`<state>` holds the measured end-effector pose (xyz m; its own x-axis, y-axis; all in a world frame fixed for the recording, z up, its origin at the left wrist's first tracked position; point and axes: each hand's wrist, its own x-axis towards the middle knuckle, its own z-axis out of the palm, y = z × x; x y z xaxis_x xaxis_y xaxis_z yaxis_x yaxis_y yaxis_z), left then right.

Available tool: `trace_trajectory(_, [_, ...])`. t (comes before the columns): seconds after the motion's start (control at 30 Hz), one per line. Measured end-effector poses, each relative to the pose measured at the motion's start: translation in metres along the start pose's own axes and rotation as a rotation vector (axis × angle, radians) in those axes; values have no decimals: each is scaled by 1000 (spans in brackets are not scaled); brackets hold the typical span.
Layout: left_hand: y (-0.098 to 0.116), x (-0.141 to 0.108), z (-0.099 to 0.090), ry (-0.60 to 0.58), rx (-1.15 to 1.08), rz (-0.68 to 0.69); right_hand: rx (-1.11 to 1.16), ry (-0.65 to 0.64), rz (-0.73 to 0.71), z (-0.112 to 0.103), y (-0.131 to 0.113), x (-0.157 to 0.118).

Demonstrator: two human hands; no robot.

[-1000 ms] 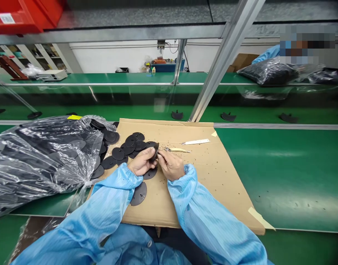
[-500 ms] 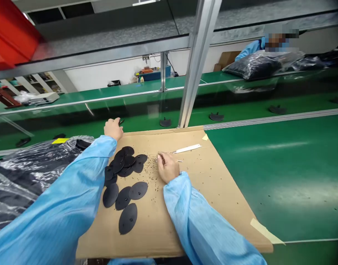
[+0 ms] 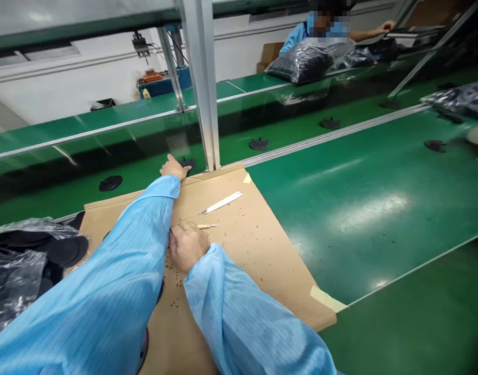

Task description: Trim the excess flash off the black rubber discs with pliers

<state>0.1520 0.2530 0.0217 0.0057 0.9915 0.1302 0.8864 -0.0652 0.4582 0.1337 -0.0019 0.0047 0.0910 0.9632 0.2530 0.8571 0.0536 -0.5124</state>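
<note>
At far left, a clear plastic bag (image 3: 15, 276) is being kept at the edge of the cardboard sheet (image 3: 242, 265), with black oval discs (image 3: 62, 251) showing through and spilling from its mouth. One more black disc (image 3: 143, 351) is being partly covered by the left sleeve (image 3: 101, 284) at the bottom of the view. The left arm is being held stretched out across the cardboard, and the left hand (image 3: 175, 167) is being extended past the far edge, its fingers (image 3: 169, 160) reaching toward a black disc (image 3: 188, 165) on the lower green belt, just beside the metal post (image 3: 201, 78). That disc is lying flat, mostly hidden by the hand, so its long axis cannot be told, and whether it is being gripped cannot be told either. The right hand (image 3: 187, 245) is being kept low on the cardboard with its fingers curled among black crumbs (image 3: 172, 271), and its grip cannot be told, since anything inside would be hidden. Just beside it, a small pale-handled tool (image 3: 206, 226) is being left lying roughly crosswise, with a white strip (image 3: 222, 203) angled beyond it. To the right, the green belt (image 3: 364, 208) is being seen bare of cardboard, with a strip of tape (image 3: 328, 299) holding the sheet's near corner.
</note>
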Motion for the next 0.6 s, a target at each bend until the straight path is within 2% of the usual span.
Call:
trace_trajectory(0.1, [4, 0, 7, 78, -156, 24, -10, -25, -11, 0, 1, 1])
trace_trajectory(0.17, [3, -5, 3, 124, -229, 63, -10, -24, -22, 0, 1, 1])
trace_trajectory(0.23, [0, -13, -11, 149, -257, 109, -12, -16, -31, 0, 2, 0])
trace_trajectory(0.33, [-13, -38, -47, 189, -447, 142, -35, 8, -61, -4, 1, -1])
trace_trajectory(0.43, [-40, -82, -94, 204, -745, 152, -97, 46, -58, -9, -3, -5])
trace_trajectory(0.5, [-64, -122, -124, 158, -857, 145, -136, 74, -34, -9, -4, -9])
trace_trajectory(0.6, [-102, -185, -150, -45, -1065, 46, -192, 85, -9, -4, 0, -14])
